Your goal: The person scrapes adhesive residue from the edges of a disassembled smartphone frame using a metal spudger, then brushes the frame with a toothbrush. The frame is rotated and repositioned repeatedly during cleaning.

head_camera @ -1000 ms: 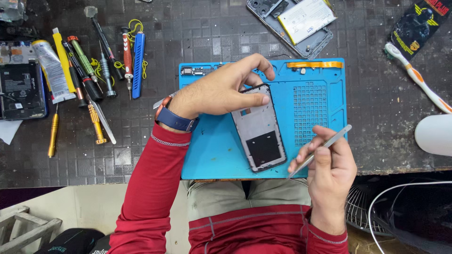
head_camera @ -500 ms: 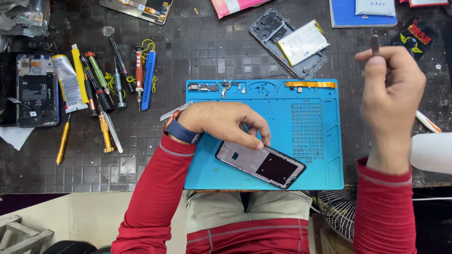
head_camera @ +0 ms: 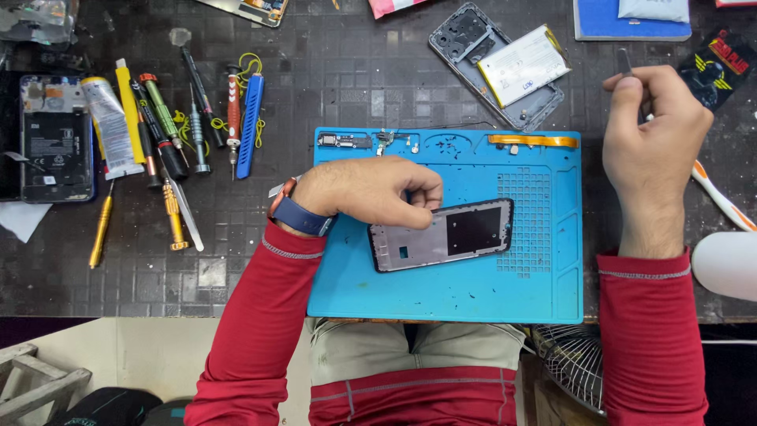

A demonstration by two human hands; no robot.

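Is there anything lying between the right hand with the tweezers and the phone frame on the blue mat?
Nothing visible blocks it. The right hand holds the tweezers off the mat's right edge; between it and the phone frame, held by the left hand, lies only bare blue mat.

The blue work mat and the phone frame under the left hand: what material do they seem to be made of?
The blue rectangular work mat looks like soft matte silicone or rubber: moulded trays and a grid of small pockets, no glare. The grey phone frame with a black panel, held by the left hand, seems metal or plastic with a dull sheen; the picture leaves it open.
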